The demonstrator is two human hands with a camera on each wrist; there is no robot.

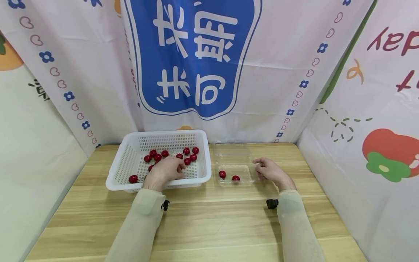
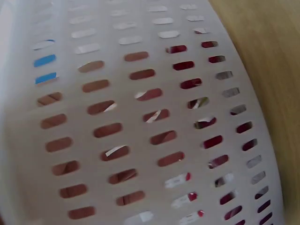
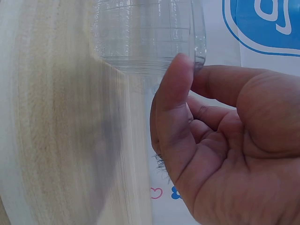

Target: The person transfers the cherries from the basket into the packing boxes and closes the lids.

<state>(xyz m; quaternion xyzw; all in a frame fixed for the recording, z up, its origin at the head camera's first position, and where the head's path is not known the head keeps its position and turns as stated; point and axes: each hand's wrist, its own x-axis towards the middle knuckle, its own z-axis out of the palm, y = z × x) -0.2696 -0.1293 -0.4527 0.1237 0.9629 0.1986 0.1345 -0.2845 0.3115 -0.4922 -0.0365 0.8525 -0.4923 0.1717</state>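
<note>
Pinching clear, ridged box [image 1: 243,170] with right hand [image 1: 271,173]; cannot tell grip of left hand [image 1: 166,169] among glossy, round cherries [image 1: 193,157] in slotted basket [image 1: 206,160].

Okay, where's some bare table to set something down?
Bare table lies between the two sleeves, in front of the clear box; another patch lies right of the right hand. Crowded: the white basket, with red fruits and the left hand.

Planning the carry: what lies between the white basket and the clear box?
Only a narrow strip of bare wooden table, in the head view.
</note>
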